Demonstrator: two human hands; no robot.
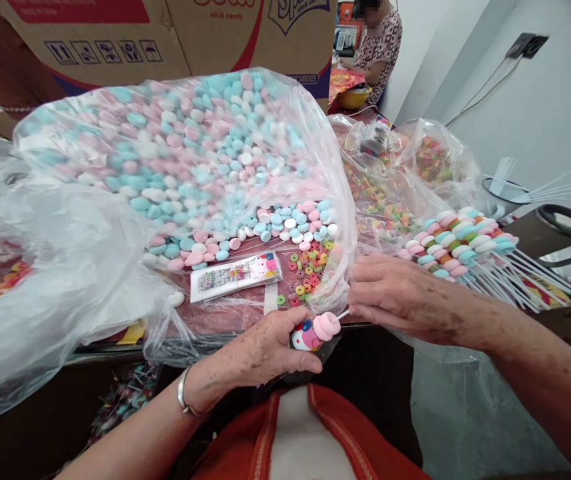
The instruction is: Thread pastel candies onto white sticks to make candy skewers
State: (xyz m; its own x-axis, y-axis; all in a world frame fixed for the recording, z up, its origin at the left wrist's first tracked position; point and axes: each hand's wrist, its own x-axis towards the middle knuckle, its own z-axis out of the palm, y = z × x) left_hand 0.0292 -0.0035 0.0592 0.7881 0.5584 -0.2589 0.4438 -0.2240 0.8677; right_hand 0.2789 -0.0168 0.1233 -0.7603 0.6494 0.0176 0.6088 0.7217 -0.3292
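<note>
My left hand, a bracelet at its wrist, is closed around a printed wrapper. Pink marshmallow pieces stick out of the wrapper's end, with a white stick running from them. The fingers of my right hand pinch that stick's other end. Just beyond, a stack of flat printed wrappers lies on the table beside loose ring candies. Marshmallow skewers are piled to the right of my right hand, their white sticks pointing toward me.
A large clear bag of pastel marshmallows spreads across the table, before a cardboard box. Bags of ring candies stand behind right, near a dark mug and a container with white sticks. Another person sits at the back.
</note>
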